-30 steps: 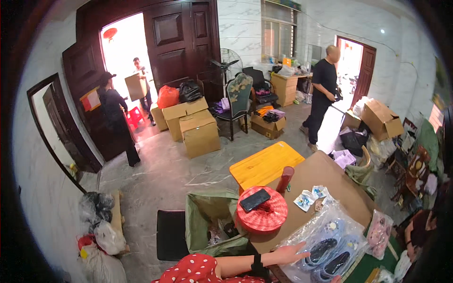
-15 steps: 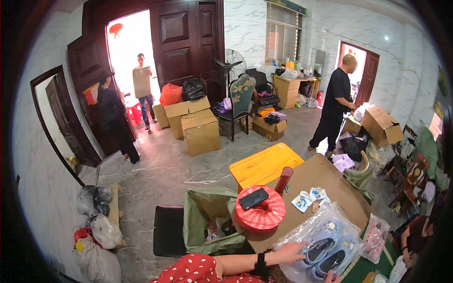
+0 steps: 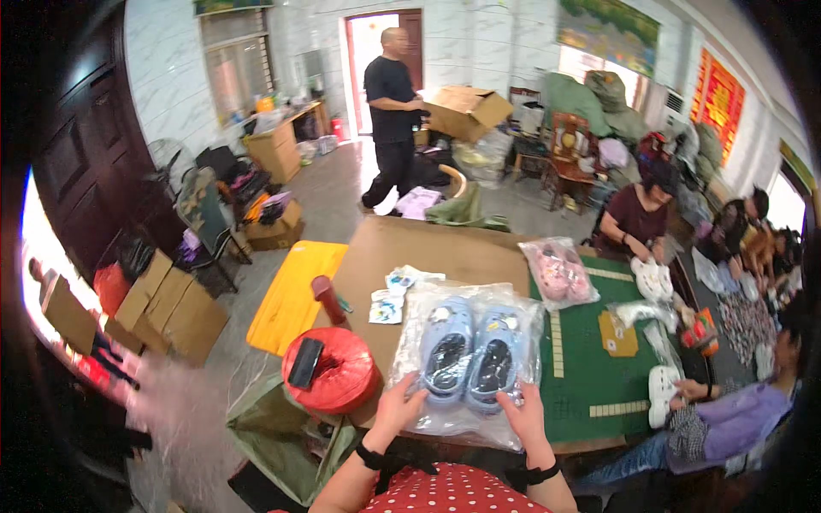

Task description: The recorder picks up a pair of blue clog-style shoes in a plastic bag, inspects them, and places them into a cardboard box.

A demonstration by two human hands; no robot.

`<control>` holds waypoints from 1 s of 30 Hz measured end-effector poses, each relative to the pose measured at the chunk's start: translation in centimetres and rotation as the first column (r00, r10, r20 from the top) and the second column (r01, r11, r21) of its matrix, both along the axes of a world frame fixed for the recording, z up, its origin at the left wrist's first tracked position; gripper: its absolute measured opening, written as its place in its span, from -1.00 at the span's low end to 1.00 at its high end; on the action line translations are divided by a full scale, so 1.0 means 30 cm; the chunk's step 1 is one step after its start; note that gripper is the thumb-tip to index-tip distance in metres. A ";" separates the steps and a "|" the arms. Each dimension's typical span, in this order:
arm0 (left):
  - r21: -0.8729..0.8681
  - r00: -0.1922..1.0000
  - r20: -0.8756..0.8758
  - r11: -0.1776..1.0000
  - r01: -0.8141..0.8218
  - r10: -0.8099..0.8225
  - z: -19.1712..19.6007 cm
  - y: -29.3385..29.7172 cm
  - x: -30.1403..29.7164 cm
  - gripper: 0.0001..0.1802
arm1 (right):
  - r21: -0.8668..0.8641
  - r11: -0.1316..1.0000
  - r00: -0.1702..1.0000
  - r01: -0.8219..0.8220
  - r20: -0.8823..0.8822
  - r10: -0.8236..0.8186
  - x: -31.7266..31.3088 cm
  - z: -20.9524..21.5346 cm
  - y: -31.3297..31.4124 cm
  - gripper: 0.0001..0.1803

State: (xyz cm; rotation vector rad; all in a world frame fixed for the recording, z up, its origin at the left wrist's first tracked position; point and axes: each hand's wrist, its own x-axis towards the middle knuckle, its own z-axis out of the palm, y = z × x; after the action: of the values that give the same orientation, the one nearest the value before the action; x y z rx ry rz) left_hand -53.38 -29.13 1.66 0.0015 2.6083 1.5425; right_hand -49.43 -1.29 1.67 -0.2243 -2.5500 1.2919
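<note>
Clogs [image 3: 449, 350], pale blue, paired inside a clear plastic bag [image 3: 531, 338] on the surface [image 3: 428, 252], toes pointing away. Left hand [image 3: 398, 409] at the bag's near left, right hand [image 3: 525, 415] at its near right, both touching plastic, thumbs inward; grasping or resting, cannot tell. To the left, red twine roll [image 3: 346, 380] beneath a black phone [image 3: 305, 365]; to the right, bagged pink clogs [image 3: 560, 274].

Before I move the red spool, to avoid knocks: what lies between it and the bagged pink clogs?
The head view shows the bagged blue clogs between the red spool and the bagged pink clogs.
</note>
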 end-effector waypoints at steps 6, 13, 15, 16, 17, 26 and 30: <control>-0.080 0.999 -0.003 0.996 0.048 -0.048 -0.033 0.027 -0.020 -0.12 | -0.029 0.998 0.993 0.050 0.107 -0.047 0.061 -0.007 0.031 -0.06; -0.154 0.989 -0.136 0.988 0.027 -0.048 -0.153 0.000 -0.023 -0.04 | -0.034 0.997 0.982 -0.068 0.172 0.073 0.061 -0.049 0.027 0.07; -0.091 0.989 -0.142 0.996 0.025 -0.038 -0.154 0.004 -0.015 -0.06 | -0.021 0.998 0.983 -0.059 0.175 0.062 0.061 -0.035 0.020 0.07; -0.028 0.989 -0.145 0.999 0.026 -0.029 -0.150 0.010 -0.010 -0.07 | -0.020 0.998 0.983 -0.066 0.173 0.068 0.067 -0.019 0.017 0.07; -0.027 0.988 -0.149 0.999 0.032 -0.035 -0.150 0.016 -0.003 -0.07 | -0.020 0.997 0.982 -0.073 0.171 0.075 0.068 -0.012 0.017 0.07; -0.109 0.934 -0.357 0.992 -0.059 0.016 -0.164 0.022 0.021 -0.07 | -0.087 0.995 0.999 0.044 0.035 -0.041 0.086 -0.115 -0.004 0.02; -0.132 0.908 -0.418 0.988 -0.082 0.020 -0.230 0.022 0.009 -0.09 | -0.066 0.991 0.991 0.115 -0.061 -0.119 0.085 -0.182 0.007 -0.04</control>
State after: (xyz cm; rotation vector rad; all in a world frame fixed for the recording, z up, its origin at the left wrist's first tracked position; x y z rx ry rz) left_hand -53.12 -28.47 -5.23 0.2838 3.0680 1.4993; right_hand -46.89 -1.09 -3.80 -0.3332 -2.4064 1.3140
